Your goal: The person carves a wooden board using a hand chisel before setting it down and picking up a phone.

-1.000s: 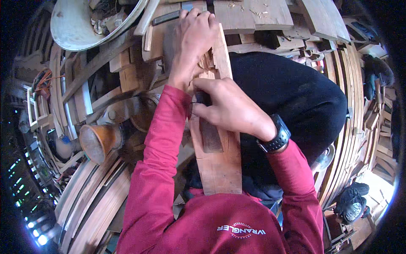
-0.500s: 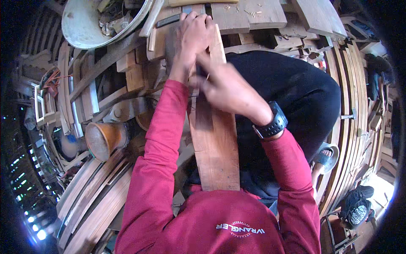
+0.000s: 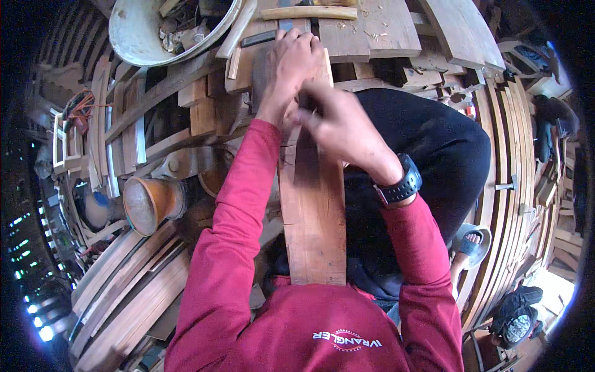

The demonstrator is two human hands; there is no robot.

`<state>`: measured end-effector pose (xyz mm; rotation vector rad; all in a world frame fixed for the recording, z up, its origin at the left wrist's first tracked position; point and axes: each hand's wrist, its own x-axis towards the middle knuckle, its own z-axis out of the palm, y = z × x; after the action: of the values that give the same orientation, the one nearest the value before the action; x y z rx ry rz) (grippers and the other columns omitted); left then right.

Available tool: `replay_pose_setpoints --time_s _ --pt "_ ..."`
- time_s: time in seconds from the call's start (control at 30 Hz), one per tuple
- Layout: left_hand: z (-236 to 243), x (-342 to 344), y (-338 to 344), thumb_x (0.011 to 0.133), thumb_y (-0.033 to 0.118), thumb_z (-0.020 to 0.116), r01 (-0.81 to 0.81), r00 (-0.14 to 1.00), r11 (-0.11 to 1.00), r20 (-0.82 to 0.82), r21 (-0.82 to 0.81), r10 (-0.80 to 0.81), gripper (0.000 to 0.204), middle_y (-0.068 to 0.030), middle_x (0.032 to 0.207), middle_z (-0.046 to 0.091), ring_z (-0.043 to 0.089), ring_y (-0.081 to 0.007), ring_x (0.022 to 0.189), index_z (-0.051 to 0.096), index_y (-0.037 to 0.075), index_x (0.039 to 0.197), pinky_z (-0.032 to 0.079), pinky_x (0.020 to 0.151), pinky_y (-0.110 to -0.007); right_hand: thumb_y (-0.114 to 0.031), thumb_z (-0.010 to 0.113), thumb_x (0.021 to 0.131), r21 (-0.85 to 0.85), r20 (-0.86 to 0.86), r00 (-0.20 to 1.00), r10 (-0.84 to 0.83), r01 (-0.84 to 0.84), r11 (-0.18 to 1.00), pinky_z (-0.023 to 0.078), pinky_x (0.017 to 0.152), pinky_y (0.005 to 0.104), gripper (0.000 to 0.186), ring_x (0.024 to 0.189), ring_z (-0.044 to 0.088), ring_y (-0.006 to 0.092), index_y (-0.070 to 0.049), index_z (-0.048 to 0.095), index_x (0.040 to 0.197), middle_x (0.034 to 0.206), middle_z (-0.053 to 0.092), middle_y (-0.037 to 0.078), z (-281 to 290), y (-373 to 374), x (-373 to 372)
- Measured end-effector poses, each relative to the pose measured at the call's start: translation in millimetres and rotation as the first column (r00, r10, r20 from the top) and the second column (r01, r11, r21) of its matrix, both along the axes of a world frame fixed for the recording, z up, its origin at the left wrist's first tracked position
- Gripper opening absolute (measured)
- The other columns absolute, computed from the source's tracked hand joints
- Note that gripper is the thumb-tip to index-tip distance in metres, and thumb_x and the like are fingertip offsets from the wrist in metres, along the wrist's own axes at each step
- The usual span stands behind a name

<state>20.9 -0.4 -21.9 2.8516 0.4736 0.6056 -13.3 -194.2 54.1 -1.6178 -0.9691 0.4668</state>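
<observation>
A long reddish-brown wooden board [image 3: 315,229] runs away from my body, its near end against my shirt. My left hand [image 3: 292,65] lies over the board's far part, fingers together and bent down at its end. Closer to me, my right hand [image 3: 344,127] is over the board with curled fingers, close to my left wrist. Motion smears its fingertips, and whatever they hold is hidden. A dark shadow falls on the wood under it. Just beyond my left fingers lies a dark-handled tool [image 3: 258,39].
A white basin [image 3: 133,43] with scraps stands at the far left. A pale wooden handle [image 3: 310,12] rests on planks [image 3: 390,37] ahead. An orange-brown bucket [image 3: 149,204] lies left, a hammer [image 3: 507,184] right on long stacked boards. Another person's sandalled foot [image 3: 472,242] shows at right.
My right hand has shifted slightly, blurred in both frames. My left hand keeps its place on the board. The whole view has moved a little.
</observation>
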Motion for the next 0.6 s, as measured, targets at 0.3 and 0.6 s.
replay_pose_setpoints --time_s 0.3,0.6 --pt "-11 0 3 0.098 0.029 0.057 0.05 0.989 0.999 0.139 -0.01 -0.048 0.031 -0.022 0.096 0.068 0.06 -0.0402 0.098 0.073 0.003 0.093 0.046 0.094 -0.05 -0.015 0.075 0.087 -0.151 -0.097 0.995 0.039 -0.053 0.987 0.052 0.072 0.0432 0.028 0.079 0.066 0.0415 0.004 0.061 0.104 0.087 0.067 0.025 7 -1 2" --pt "-25 7 2 0.097 0.027 0.057 0.055 0.98 0.998 0.193 -0.01 -0.052 0.03 -0.0179 0.091 0.069 0.062 -0.0362 0.096 0.074 0.003 0.091 0.043 0.098 -0.046 -0.017 0.077 0.086 -0.141 -0.117 0.991 0.065 -0.082 0.987 0.056 0.077 0.0455 0.034 0.092 0.07 0.0461 0.003 0.066 0.111 0.096 0.07 0.029 2 -6 2"
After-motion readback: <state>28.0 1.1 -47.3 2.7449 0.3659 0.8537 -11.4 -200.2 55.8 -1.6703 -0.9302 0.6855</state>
